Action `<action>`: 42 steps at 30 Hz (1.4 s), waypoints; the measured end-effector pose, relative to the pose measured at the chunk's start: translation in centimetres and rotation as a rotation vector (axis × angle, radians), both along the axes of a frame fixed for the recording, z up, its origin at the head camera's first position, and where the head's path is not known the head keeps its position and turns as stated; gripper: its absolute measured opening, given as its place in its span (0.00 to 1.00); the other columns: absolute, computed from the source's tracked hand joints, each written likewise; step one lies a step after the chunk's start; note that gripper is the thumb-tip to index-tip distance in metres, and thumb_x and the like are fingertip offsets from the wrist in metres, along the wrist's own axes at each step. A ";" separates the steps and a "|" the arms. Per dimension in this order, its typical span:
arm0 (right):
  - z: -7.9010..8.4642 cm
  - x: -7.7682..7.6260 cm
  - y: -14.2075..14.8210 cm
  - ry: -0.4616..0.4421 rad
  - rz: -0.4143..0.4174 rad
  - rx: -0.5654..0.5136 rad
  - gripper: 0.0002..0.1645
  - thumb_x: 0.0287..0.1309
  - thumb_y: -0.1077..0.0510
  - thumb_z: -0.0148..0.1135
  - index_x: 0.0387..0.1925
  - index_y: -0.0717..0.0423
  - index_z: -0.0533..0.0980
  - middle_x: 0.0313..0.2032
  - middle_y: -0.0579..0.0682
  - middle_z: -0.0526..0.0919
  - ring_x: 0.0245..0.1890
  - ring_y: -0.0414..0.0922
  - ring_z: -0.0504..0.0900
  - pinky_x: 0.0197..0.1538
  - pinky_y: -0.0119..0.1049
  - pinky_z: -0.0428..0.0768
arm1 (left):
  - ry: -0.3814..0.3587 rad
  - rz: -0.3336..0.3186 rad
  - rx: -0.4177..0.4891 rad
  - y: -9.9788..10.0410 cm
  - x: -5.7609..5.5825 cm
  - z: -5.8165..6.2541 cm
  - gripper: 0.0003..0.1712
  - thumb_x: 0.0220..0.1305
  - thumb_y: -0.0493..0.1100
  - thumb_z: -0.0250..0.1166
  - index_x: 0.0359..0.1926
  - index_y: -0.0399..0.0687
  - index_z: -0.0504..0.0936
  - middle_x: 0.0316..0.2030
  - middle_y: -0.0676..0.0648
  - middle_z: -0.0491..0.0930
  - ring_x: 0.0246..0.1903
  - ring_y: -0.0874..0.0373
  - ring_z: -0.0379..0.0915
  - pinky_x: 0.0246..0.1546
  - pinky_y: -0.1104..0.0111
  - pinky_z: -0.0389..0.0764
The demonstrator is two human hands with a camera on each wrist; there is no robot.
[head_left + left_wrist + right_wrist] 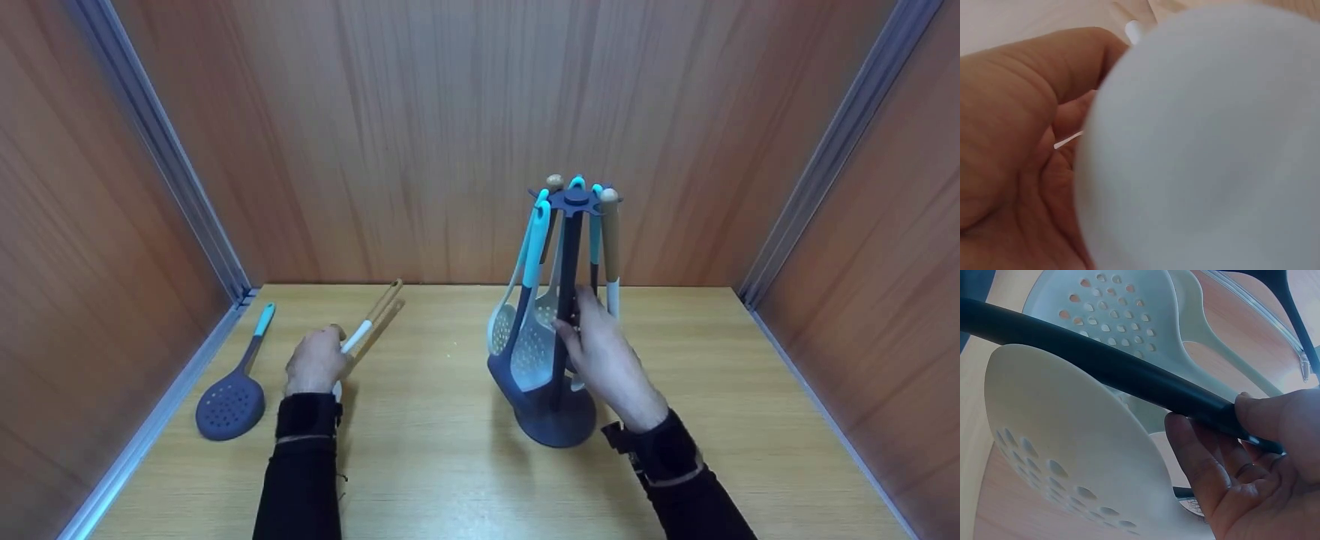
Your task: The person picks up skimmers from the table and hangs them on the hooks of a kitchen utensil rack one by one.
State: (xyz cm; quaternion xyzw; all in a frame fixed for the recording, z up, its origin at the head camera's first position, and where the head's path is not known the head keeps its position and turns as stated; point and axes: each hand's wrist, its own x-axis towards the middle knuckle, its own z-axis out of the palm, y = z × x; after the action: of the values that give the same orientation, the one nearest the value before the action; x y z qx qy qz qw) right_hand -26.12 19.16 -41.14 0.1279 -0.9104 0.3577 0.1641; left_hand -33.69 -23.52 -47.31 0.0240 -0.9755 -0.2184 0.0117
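My left hand (315,364) holds a kitchen utensil with a wooden handle (385,298) and white neck; the handle points away to the far right. The utensil's smooth, rounded white head (1202,140) fills much of the left wrist view and hides part of the palm. On the right, my right hand (604,349) grips the dark upright post of a utensil stand (568,277). In the right wrist view, thumb and fingers curl around that post (1129,379). Beside it hang a white perforated spoon (1067,422) and a pale slotted turner (1109,309).
A dark perforated skimmer (230,405) with a turquoise handle lies on the table left of my left hand. Other utensils with turquoise (538,244) or wooden handles (610,236) hang around the stand. Wooden panels (420,150) enclose the table at the back and both sides.
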 end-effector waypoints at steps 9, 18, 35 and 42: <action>-0.1 0.0 0.0 0.029 0.010 0.003 0.23 0.85 0.60 0.60 0.73 0.60 0.68 0.53 0.57 0.83 0.51 0.53 0.88 0.48 0.49 0.93 | 0.121 -0.028 0.016 0.5 -0.2 0.5 0.20 0.73 0.35 0.67 0.63 0.34 0.86 0.54 0.31 0.87 0.46 0.39 0.86 0.40 0.50 0.86; 0.0 0.0 0.0 0.013 0.008 0.000 0.22 0.85 0.60 0.59 0.72 0.58 0.68 0.53 0.57 0.83 0.48 0.52 0.86 0.46 0.48 0.92 | 0.230 -0.034 0.047 1.2 -0.1 1.6 0.20 0.73 0.32 0.65 0.63 0.35 0.86 0.54 0.31 0.88 0.49 0.38 0.88 0.44 0.46 0.89; 0.0 -0.3 0.0 -0.008 0.011 0.000 0.23 0.85 0.61 0.58 0.73 0.60 0.67 0.56 0.60 0.83 0.51 0.53 0.88 0.48 0.50 0.95 | 0.367 -0.060 0.132 2.3 0.6 3.5 0.23 0.72 0.36 0.68 0.66 0.37 0.85 0.52 0.35 0.89 0.48 0.40 0.90 0.47 0.45 0.91; 0.1 -0.3 0.0 -0.020 0.006 0.000 0.23 0.85 0.60 0.59 0.73 0.58 0.67 0.56 0.58 0.83 0.51 0.53 0.88 0.49 0.51 0.96 | 0.419 -0.063 0.131 3.0 1.0 4.5 0.24 0.71 0.36 0.68 0.67 0.39 0.84 0.50 0.37 0.89 0.45 0.42 0.88 0.45 0.46 0.92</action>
State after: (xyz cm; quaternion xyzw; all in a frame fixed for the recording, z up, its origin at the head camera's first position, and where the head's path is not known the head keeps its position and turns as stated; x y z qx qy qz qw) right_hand -26.39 19.14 -41.08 0.1270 -0.9115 0.3596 0.1539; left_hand -32.72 -20.56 -42.82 -0.0518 -0.9357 -0.2819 0.2058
